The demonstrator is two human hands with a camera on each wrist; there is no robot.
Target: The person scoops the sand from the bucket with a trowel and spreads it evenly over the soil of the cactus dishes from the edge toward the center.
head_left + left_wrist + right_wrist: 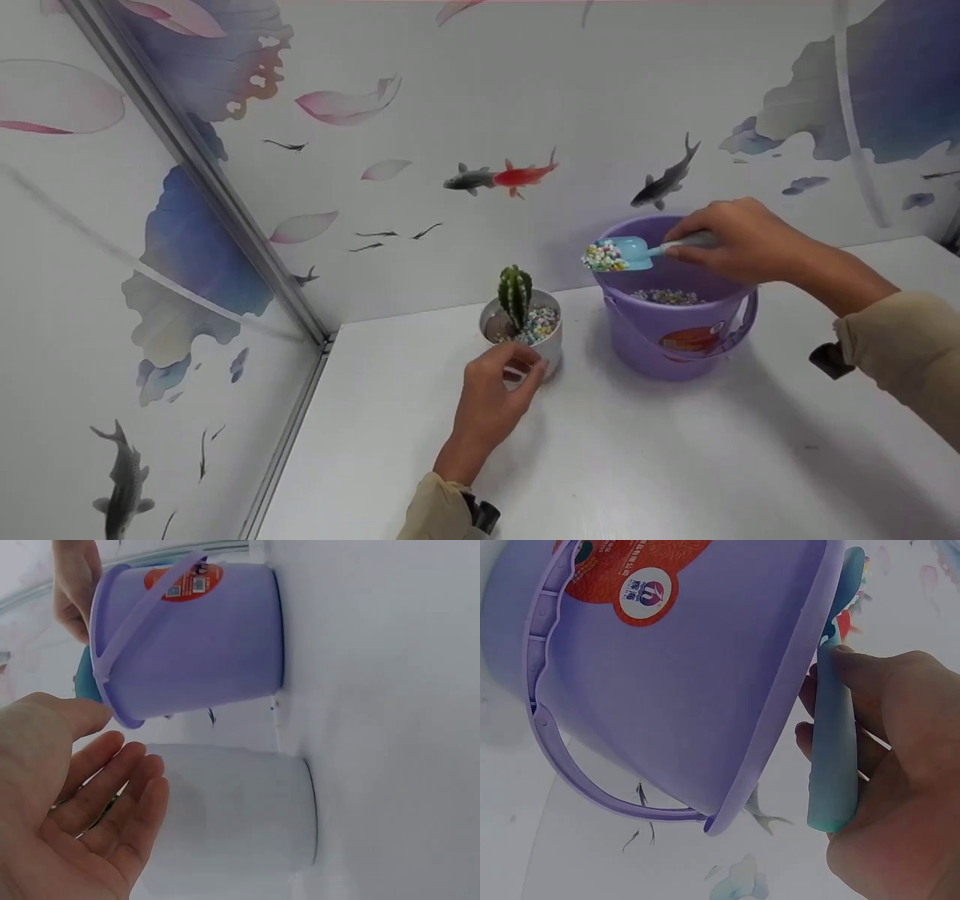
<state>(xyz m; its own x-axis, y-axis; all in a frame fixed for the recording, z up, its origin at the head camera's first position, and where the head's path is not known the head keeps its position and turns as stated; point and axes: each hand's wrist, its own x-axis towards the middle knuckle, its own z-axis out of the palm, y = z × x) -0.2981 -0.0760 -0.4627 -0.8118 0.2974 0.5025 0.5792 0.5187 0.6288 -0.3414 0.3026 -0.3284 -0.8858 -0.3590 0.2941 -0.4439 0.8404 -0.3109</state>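
My right hand [739, 238] grips the grey handle of a small blue hand trowel [632, 253], whose blade carries a heap of multicoloured pebbles [602, 256]. The trowel is over the left rim of a purple bucket [660, 352], which has more pebbles [667, 297] inside. To its left stands a white pot [551, 351] with a green cactus [515, 296]; coloured pebbles cover part of its surface and bare brown soil shows at the left. My left hand [499, 397] is at the pot's front, its fingers loosely bent and holding nothing. In the left wrist view, the left palm [45, 787] faces the pot [232, 817].
Pot and bucket stand on a white table [600, 465] near its back edge. Behind it rises a white wall panel [585, 90] printed with fish and petals. A metal strip [202, 180] joins it to the left panel. The bucket's handle [615, 795] hangs down its side.
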